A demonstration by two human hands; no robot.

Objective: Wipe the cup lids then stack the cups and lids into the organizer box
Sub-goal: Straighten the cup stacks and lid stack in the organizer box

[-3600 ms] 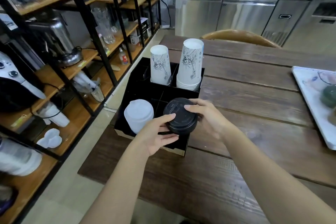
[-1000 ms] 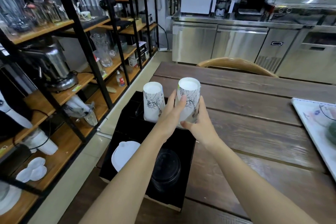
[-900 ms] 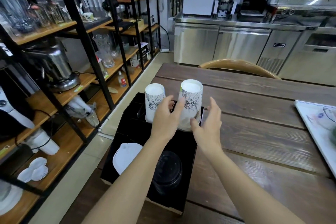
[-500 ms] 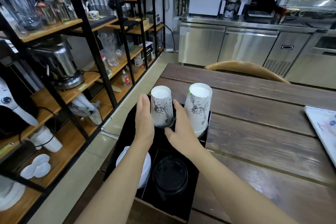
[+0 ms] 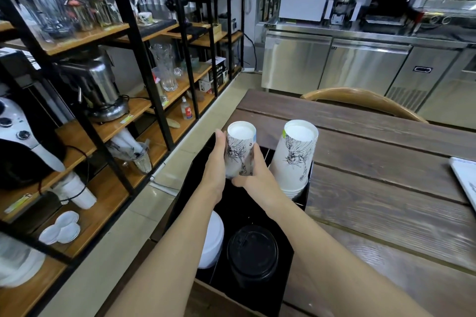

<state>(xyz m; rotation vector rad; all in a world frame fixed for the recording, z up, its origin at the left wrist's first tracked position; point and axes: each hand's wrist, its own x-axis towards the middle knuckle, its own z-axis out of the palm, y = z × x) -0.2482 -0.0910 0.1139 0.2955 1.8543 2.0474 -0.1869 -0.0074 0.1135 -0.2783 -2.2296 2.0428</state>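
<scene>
A black organizer box (image 5: pixel 284 260) sits at the table's left edge. Its far left compartment holds a short stack of upside-down printed paper cups (image 5: pixel 239 149). My left hand (image 5: pixel 217 162) presses that stack's left side and my right hand (image 5: pixel 253 175) its right side, so both grip it. A taller stack of the same cups (image 5: pixel 295 159) stands in the far right compartment. Black lids (image 5: pixel 253 252) fill the near right compartment. White lids (image 5: pixel 212 239) lie in the near left one, partly hidden by my left forearm.
The wooden table (image 5: pixel 386 188) stretches to the right, with a white tray (image 5: pixel 467 177) at its right edge and a wooden chair back (image 5: pixel 360 98) behind it. Black metal shelves (image 5: pixel 108 85) with glassware and appliances stand close on the left. Steel counters line the back wall.
Both hands left the black lids, touched the taller cup stack, then shifted left to the shorter stack and closed around it. The camera moved nearer and to the left.
</scene>
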